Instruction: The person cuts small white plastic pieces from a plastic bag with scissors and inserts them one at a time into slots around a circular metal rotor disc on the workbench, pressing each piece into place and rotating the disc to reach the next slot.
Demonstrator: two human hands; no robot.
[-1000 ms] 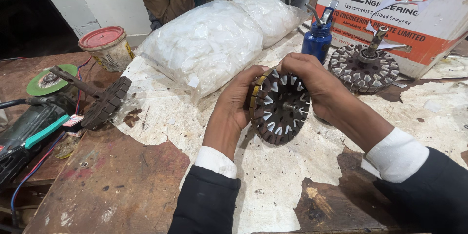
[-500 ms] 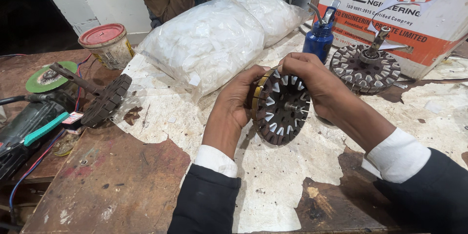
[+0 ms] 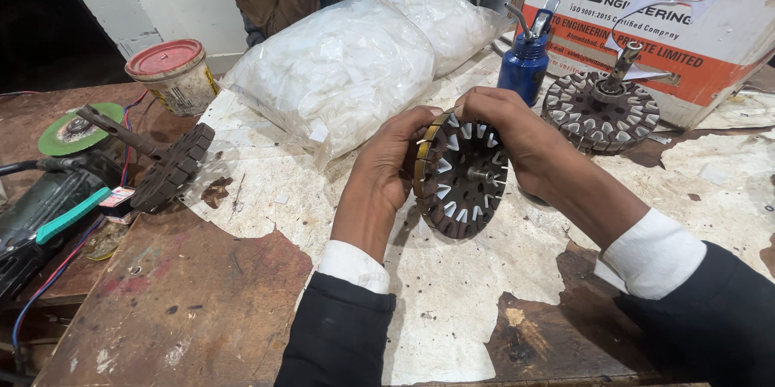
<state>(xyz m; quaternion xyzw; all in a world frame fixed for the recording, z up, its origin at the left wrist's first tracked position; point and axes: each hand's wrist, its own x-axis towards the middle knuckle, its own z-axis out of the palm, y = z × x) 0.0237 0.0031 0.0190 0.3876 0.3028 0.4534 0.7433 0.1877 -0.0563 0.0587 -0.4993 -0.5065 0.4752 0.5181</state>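
Note:
A round dark slotted metal core (image 3: 460,179) with white slot liners stands on edge in the middle of the worn table (image 3: 202,298), its face towards me. My left hand (image 3: 387,165) grips its left rim from behind. My right hand (image 3: 508,133) curls over its top right edge, fingers at the upper slots. Both forearms wear dark sleeves with white cuffs.
A second slotted core with a shaft (image 3: 601,108) lies flat at the right, before a cardboard box (image 3: 686,24). A blue oil can (image 3: 525,60), a big clear bag of white pieces (image 3: 355,64), a red-lidded tub (image 3: 173,72), a third core (image 3: 165,165), an angle grinder (image 3: 48,193). A person stands behind.
The view has shifted slightly; the core has tilted a little in my hands. Both hands keep their grip.

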